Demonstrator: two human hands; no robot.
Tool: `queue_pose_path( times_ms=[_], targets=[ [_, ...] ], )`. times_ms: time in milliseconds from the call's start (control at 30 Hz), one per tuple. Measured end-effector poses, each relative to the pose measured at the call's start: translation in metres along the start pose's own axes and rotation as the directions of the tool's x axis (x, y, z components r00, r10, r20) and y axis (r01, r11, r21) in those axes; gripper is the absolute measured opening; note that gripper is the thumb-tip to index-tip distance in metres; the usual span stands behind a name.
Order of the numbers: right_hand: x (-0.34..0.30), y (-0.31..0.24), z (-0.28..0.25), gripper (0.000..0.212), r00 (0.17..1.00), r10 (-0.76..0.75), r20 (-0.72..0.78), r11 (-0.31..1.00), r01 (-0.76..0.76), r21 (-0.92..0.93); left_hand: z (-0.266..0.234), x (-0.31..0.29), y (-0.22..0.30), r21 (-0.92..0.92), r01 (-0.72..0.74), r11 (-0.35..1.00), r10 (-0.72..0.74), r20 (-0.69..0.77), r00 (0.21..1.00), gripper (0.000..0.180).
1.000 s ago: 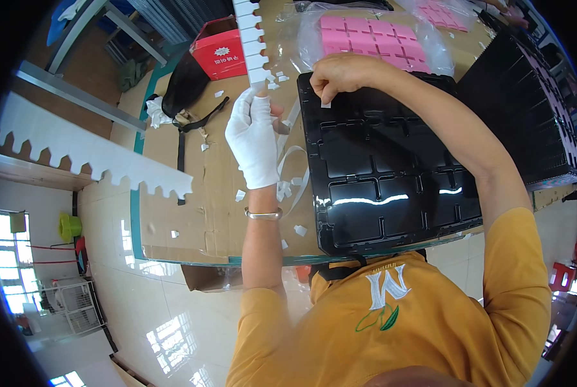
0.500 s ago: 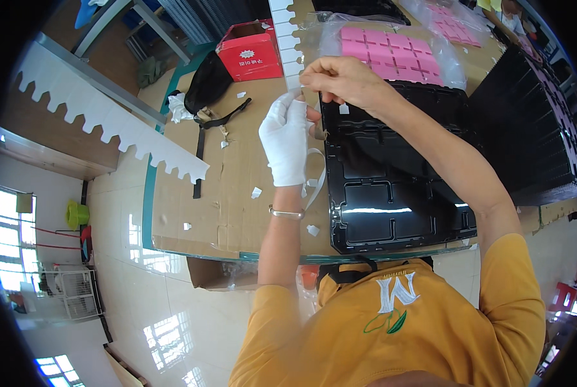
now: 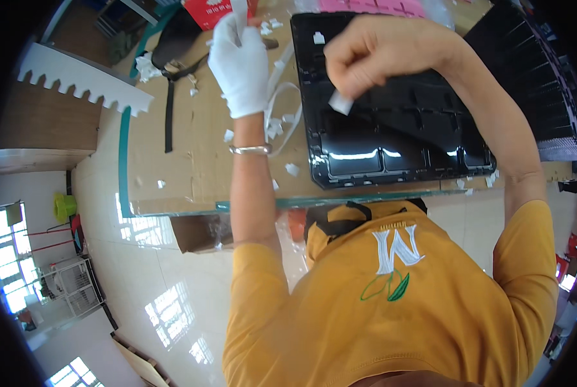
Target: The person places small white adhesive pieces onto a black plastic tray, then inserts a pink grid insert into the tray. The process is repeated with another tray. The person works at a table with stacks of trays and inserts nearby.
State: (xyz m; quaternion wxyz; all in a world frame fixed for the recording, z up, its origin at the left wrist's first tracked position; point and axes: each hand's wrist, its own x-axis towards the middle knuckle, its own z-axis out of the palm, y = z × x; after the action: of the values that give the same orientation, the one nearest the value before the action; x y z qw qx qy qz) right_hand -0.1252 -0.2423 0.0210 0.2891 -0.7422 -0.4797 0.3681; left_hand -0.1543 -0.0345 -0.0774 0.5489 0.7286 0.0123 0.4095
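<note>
My left hand (image 3: 240,68), in a white glove, is closed around a white strip (image 3: 238,11) that runs toward the top edge of the view. Bare and slightly blurred, my right hand (image 3: 369,55) pinches a small white sticker-like piece (image 3: 341,103) between thumb and fingertips. Beneath that hand lies a black moulded plastic tray (image 3: 359,138) with shallow compartments. Another small white piece (image 3: 318,38) sits on the tray's upper left part. Whether the held piece touches the tray I cannot tell; it appears just above it.
White scraps (image 3: 275,127) and a thin pale band (image 3: 291,97) lie on the cardboard-covered table (image 3: 198,168). A red box (image 3: 220,11), black bag (image 3: 175,35) and pink sheet (image 3: 372,6) are behind. Stacked black trays (image 3: 520,64) stand right; a notched white strip (image 3: 82,84) hangs left.
My right hand has left the left hand's fingertips and moved over the tray with a small white piece. My left hand stays on the strip. The whole view has shifted.
</note>
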Motion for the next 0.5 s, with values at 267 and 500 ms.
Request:
queue_pose_path(
  times_ms=[267, 500],
  targets=[
    [0.02, 0.027, 0.059, 0.02, 0.991, -0.069, 0.112, 0.864, 0.116, -0.491, 0.002, -0.001, 0.022, -0.142, 0.238, 0.961, -0.235, 0.038, 0.971, 0.019],
    [0.009, 0.032, 0.075, 0.025, 0.98, -0.121, -0.157, 0.795, 0.002, -0.606, -0.003, -0.007, 0.025, -0.15, 0.224, 0.963, -0.219, 0.049, 0.975, 0.025]
  ],
)
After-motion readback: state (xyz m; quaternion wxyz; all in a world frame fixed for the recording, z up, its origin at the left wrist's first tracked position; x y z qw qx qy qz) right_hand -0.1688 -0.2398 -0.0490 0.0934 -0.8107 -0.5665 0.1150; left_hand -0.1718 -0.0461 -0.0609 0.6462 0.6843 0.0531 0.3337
